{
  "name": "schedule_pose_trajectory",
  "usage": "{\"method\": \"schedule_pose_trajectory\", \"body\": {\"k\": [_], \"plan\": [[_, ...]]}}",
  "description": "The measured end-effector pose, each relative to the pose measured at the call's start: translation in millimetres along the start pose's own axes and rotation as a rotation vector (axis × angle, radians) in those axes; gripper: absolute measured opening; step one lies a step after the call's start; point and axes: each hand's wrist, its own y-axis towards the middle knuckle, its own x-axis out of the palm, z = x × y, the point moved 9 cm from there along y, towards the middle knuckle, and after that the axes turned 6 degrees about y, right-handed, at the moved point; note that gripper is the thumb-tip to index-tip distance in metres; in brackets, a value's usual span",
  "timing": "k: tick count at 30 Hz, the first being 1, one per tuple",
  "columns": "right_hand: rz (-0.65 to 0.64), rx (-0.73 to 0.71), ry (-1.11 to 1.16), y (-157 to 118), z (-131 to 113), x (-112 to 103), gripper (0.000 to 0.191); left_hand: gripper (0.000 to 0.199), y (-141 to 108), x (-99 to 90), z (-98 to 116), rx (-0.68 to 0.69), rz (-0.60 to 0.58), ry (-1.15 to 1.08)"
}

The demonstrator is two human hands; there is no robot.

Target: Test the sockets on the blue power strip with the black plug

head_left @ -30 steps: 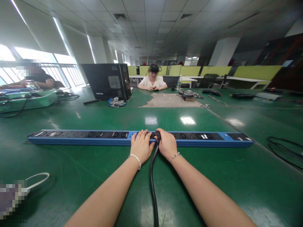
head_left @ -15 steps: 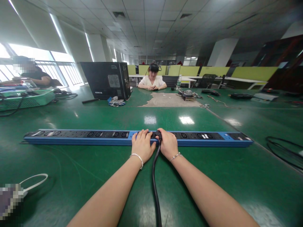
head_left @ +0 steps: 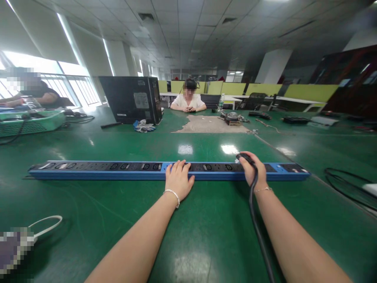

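Note:
A long blue power strip (head_left: pixel 103 175) with a black face of several sockets lies sideways across the green table. My left hand (head_left: pixel 179 180) rests on its middle, fingers stretched flat over the top and the thumb apart. Farther right, my right hand (head_left: pixel 257 173) is closed around a black power plug (head_left: pixel 246 158), held above the strip's right part. The plug's front points left and seems to be out of any socket. From it a thick black cord (head_left: pixel 257 220) hangs past my right wrist toward the near edge of the view.
Behind the strip stand a black computer case (head_left: pixel 129 100), a pair of gloves (head_left: pixel 144 126) and a green basket (head_left: pixel 44 122). Coiled black cable (head_left: pixel 344 184) lies at right. A person (head_left: pixel 188 98) sits opposite; another person (head_left: pixel 38 88) is at far left.
My right hand has moved right along the strip, carrying the plug away from beside my left hand and lifting it. The cord swung right with it. My left hand stayed in place.

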Motion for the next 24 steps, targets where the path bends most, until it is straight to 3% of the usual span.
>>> {"method": "schedule_pose_trajectory", "body": {"k": [2, 5, 10, 24], "plan": [[0.002, 0.098, -0.027, 2.2, 25.2, -18.9, 0.032, 0.043, 0.0, 0.3, -0.3, -0.006, 0.003, 0.0], [-0.053, 0.158, -0.005, 0.4, 37.7, -21.0, 0.03, 0.044, -0.3, 1.6, -0.7, -0.011, -0.006, 0.002], [-0.129, 0.148, -0.014, -2.5, 32.9, -5.3, 0.032, 0.043, -0.8, 1.8, -0.9, -0.002, -0.003, 0.005], [-0.222, 0.056, -0.214, -4.4, 30.7, 0.4, 0.034, 0.043, -0.4, 0.6, -0.8, -0.001, 0.01, 0.004]]}}
